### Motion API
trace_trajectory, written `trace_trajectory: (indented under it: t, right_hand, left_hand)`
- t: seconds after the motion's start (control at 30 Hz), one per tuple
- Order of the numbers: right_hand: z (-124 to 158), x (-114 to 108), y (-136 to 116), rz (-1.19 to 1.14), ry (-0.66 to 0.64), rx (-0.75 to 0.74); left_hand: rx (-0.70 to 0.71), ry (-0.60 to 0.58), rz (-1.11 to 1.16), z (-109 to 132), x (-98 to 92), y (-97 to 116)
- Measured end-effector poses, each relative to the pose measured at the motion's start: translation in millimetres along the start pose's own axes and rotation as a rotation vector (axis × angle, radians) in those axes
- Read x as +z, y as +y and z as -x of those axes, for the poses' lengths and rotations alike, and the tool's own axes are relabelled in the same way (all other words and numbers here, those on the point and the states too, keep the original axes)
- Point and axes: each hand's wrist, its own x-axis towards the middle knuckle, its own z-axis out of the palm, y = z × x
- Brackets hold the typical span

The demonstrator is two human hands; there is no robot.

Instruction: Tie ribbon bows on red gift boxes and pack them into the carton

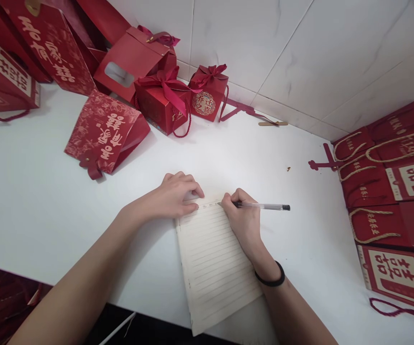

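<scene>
A lined notepad lies on the white table, with a short row of small handwritten marks along its top line. My right hand grips a clear pen with a black cap end, its tip touching the paper at the right end of that writing. At the top left corner of the pad rests my left hand, fingers bent, thumb and forefinger apart and touching the page. It holds nothing and steadies the sheet. A black band circles my right wrist.
Red gift boxes with ribbons stand along the tiled wall. A red floral box lies tilted left of the pad. Several red gift bags line the right side. A small wooden stick lies at the back.
</scene>
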Motion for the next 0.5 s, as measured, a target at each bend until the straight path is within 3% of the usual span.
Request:
trace_trajectory:
  t: [0.5]
  right_hand:
    - [0.9,1.8,-1.3,-0.017,0.006,-0.004]
  left_hand:
    - [0.004,0.005,0.017,-0.1,0.5,-0.4]
